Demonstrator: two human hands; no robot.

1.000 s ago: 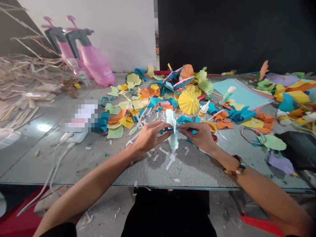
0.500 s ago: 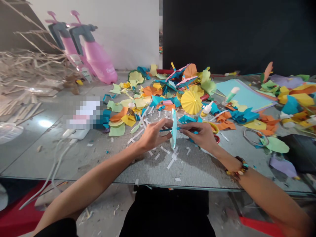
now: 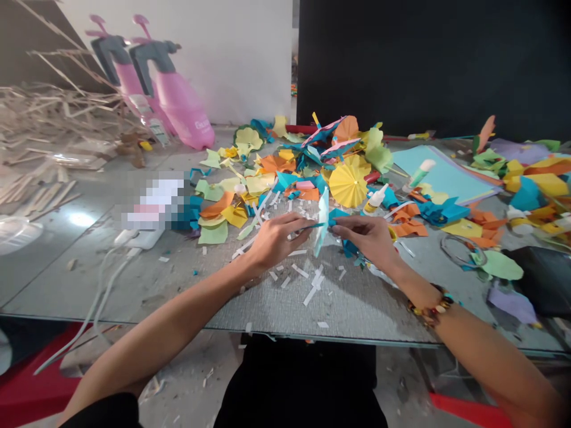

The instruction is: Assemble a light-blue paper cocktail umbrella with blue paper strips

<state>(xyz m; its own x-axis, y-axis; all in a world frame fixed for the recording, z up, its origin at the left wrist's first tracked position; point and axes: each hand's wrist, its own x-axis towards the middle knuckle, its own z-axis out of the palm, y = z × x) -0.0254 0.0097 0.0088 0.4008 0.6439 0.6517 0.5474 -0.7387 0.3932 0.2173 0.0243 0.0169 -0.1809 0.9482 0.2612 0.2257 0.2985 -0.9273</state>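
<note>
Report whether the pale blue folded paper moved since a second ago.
Yes: pale blue folded paper turned edge-on, shifting toward the yellow pleated paper disc.

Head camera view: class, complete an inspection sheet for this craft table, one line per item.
Surface: grey table, glossy at the left.
Things in hand: pale blue paper fan on a blue stick, held edge-on above the table.
Clutter: coloured paper scraps, yellow parasol, glue bottle, white strips.
Hands: left hand and right hand both pinch the blue stick.
Cables: white cable trails off the front-left edge.
Surroundings: pink spray bottles, wooden sticks, black backdrop.
</note>
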